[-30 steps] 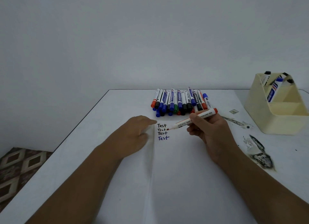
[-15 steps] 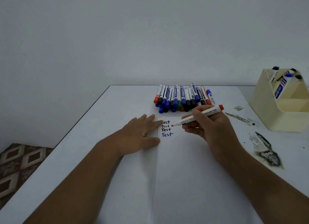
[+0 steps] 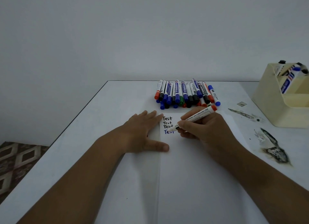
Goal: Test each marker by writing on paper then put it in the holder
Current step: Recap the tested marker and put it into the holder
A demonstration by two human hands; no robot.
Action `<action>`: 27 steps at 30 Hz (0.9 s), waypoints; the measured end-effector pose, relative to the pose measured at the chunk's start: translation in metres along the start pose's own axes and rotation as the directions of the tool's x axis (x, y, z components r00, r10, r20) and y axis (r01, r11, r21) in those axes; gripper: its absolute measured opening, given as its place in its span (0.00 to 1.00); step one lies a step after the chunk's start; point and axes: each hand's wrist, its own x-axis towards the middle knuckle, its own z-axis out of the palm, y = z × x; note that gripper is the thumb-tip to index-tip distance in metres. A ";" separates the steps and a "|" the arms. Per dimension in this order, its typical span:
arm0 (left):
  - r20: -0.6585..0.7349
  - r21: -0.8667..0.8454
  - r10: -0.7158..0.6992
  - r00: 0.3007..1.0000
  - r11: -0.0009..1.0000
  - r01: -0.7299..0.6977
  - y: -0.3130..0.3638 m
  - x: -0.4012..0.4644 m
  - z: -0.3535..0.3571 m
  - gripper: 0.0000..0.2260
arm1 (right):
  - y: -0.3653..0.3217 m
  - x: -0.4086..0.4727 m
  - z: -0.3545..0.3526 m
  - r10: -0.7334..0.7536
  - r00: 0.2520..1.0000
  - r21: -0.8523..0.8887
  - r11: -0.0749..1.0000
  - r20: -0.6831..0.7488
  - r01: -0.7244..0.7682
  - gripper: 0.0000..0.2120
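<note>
My right hand (image 3: 204, 128) grips an uncapped white marker with a red end (image 3: 197, 117), its tip down beside the blue "Test" on the white paper (image 3: 192, 173). Several lines of "Test" (image 3: 167, 122) are written at the paper's top left. My left hand (image 3: 143, 133) lies flat on the paper's left part, fingers straight, thumb stretched out. A pile of capped markers (image 3: 185, 94) in red, blue, black and green lies beyond the paper. The cream holder (image 3: 270, 103) stands at the right with a few markers (image 3: 286, 81) in its back compartment.
The white table (image 3: 93, 123) ends at a left edge, with patterned floor (image 3: 15, 158) below it. Dark ink smears (image 3: 272, 148) and a small scrap (image 3: 242, 104) mark the table between the paper and the holder. A plain wall rises behind.
My right hand has lowered the red marker's tip toward the paper beside the blue "Test". My left hand has flattened, its thumb spread out. The camera has tilted slightly.
</note>
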 end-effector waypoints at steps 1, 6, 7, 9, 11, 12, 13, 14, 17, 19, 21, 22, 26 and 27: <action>-0.002 0.009 -0.001 1.000 1.000 0.001 0.000 0.001 0.000 0.52 | -0.001 0.000 0.000 0.002 1.000 -0.007 1.000 0.005 -0.002 0.03; 0.016 0.057 -0.009 1.000 0.998 0.008 -0.002 0.003 0.001 0.51 | -0.002 -0.001 0.001 0.010 1.000 -0.053 0.999 0.021 -0.009 0.03; 0.018 0.060 -0.010 1.000 0.998 0.009 -0.003 0.004 0.001 0.52 | -0.002 0.000 0.001 0.010 1.000 -0.071 0.997 0.023 -0.008 0.03; 0.013 0.063 -0.011 1.000 0.998 0.010 -0.004 0.005 0.002 0.53 | -0.001 0.000 0.002 0.002 1.000 -0.114 0.993 0.025 0.001 0.02; 0.010 0.065 -0.010 1.000 0.998 0.009 -0.004 0.006 0.002 0.53 | 0.000 0.000 0.002 -0.024 0.999 -0.194 0.981 0.028 0.029 0.02; 0.009 0.063 -0.009 1.000 0.998 0.009 -0.005 0.006 0.003 0.53 | 0.000 0.000 0.002 -0.037 0.999 -0.228 0.973 0.031 0.043 0.02; 0.008 0.059 -0.010 1.000 0.998 0.009 -0.005 0.006 0.003 0.53 | 0.000 -0.001 0.002 -0.045 0.998 -0.245 0.968 0.034 0.052 0.02; 0.008 0.056 -0.011 1.000 0.998 0.011 -0.004 0.006 0.003 0.53 | 0.000 -0.001 0.002 -0.045 0.998 -0.244 0.968 0.038 0.052 0.02; 0.015 0.055 -0.017 1.000 0.998 0.016 -0.005 0.006 0.003 0.54 | -0.001 -0.001 0.002 -0.020 0.999 -0.211 0.977 0.042 0.028 0.03; 0.016 0.052 -0.019 1.000 0.999 0.018 -0.005 0.007 0.002 0.54 | -0.001 -0.001 0.002 -0.012 0.999 -0.195 0.981 0.034 0.018 0.02; 0.018 0.047 -0.019 1.000 0.999 0.018 -0.004 0.007 0.002 0.54 | 0.000 0.000 0.002 -0.008 1.000 -0.183 0.983 0.019 0.012 0.02; 0.017 0.048 -0.018 1.000 0.999 0.017 -0.004 0.006 0.002 0.54 | 0.000 0.000 0.002 -0.012 1.000 -0.188 0.982 0.018 0.015 0.02; 0.019 0.053 -0.018 1.000 0.998 0.017 -0.004 0.005 0.001 0.54 | 0.000 0.000 0.002 -0.065 0.997 -0.253 0.965 0.048 0.075 0.02; 0.019 0.055 -0.019 1.000 0.998 0.018 -0.004 0.005 0.001 0.54 | 0.000 0.000 0.003 -0.072 0.996 -0.267 0.960 0.050 0.083 0.02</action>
